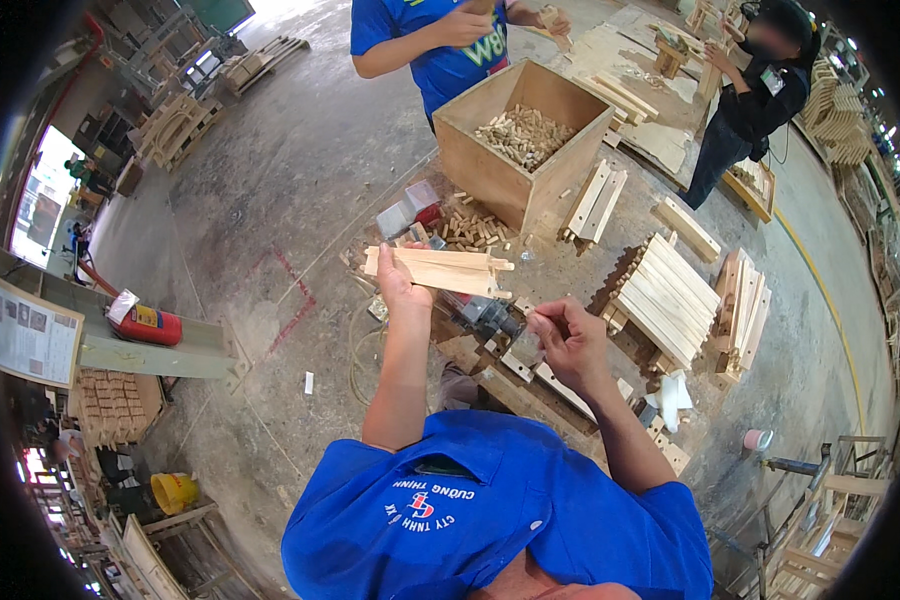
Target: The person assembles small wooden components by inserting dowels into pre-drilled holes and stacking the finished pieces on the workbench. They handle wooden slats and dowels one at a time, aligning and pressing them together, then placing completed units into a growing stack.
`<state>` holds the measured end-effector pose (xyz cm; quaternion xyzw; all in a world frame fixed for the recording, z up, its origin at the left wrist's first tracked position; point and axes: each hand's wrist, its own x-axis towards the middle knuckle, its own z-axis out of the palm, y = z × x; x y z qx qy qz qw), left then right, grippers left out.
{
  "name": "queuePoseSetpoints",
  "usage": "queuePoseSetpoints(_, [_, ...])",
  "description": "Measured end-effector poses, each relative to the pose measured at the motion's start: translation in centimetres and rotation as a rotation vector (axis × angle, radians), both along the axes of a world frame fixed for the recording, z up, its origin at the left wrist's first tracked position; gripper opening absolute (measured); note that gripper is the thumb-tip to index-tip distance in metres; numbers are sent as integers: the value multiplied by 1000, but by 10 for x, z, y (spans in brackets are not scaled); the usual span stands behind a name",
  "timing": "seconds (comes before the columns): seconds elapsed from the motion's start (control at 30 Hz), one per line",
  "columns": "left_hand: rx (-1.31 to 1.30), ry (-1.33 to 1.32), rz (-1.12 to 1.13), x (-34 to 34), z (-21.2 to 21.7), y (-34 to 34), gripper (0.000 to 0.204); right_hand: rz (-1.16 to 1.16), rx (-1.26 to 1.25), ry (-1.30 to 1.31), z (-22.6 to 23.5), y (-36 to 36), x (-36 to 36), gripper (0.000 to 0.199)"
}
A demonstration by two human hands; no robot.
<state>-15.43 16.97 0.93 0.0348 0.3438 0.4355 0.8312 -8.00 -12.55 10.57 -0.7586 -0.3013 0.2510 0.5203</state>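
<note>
My left hand (403,284) is closed around a small bundle of pale wooden slats (448,270), held level in front of me with narrow pegs at their right ends. To the right and slightly nearer, my right hand (576,345) has thumb and fingers pinched together; whatever they hold is too small to make out. Beneath the hands sits a dark machine or clamp (490,314), partly covered by the slats. Just beyond it lies a pile of short wooden dowels (472,230). A big open plywood box (545,192) holds many more dowels.
Stacked slats (667,300) lie to the right, with wooden pieces (740,315) beside them. A person in a blue shirt (425,60) stands behind the box; another in dark clothes (755,110) works at far right. A red fire extinguisher (145,322) is at left.
</note>
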Motion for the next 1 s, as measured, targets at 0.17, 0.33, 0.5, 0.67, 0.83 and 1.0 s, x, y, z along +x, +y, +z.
queuePoseSetpoints(0.17, [21,25,2,7,3,-7,45,-9,240,-492,9,22,3,13])
queuePoseSetpoints(0.33, [-2,-66,-23,7,4,-6,44,-38,272,-775,8,36,0,17])
queuePoseSetpoints(0.5, [-13,-43,1,10,7,-9,44,-40,213,-947,5,38,3,17])
queuePoseSetpoints(0.67, [37,-15,-46,11,15,-16,44,-32,191,-982,7,37,4,13])
queuePoseSetpoints(0.83, [73,19,-4,15,20,-20,43,-27,203,-1014,8,38,4,12])
queuePoseSetpoints(1.0, [108,23,37,14,15,-17,42,-19,208,-1009,5,40,4,12])
